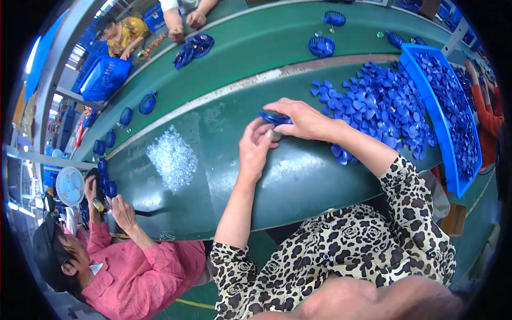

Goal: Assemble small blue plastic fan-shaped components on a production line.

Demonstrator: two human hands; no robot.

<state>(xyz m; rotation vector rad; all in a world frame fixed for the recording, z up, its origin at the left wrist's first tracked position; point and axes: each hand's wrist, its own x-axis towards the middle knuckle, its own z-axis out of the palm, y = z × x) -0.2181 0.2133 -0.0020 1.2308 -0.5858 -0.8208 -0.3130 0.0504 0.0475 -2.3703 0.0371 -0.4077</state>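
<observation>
Over the middle of the green table, my right hand (305, 121) grips a dark blue plastic part (276, 118), likely a small fan blade, between thumb and fingers. Just below and left of it, my left hand (256, 146) is closed, its curled fingertips meeting the part's near side. Something pale shows at those fingertips, too small to name. To the right lies a wide heap of blue three-bladed fan blades (376, 104). A pile of small clear pieces (173, 159) is on the left.
A blue tray (408, 58) full of blades borders the heap at right. Beyond the table's pale edge runs a green conveyor belt (256, 45) carrying blue round caged parts (321, 47). At left, a person in pink (144, 272) works with a tool; other people sit across the belt.
</observation>
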